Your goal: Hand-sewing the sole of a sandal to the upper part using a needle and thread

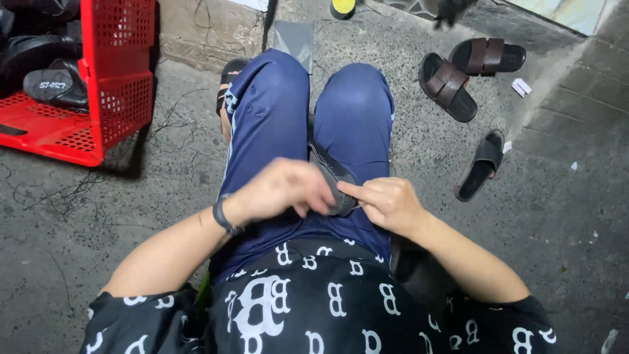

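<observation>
We sit above a grey concrete floor (78, 249), blue-trousered knees (354, 111) together. A red crate (121, 72) holds dark shoe parts; three finished sandals (458, 85) lie well apart to our right. Both hands pinch a dark strap piece (333, 177) on our lap: left hand (285, 190) curled over it, right hand (386, 203) pressing its edge. The piece looks unfinished, with more waiting.

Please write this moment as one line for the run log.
left hand: grips dark grey sandal strap piece | right hand: pinches its lower edge | place: lap, blue trousers
</observation>
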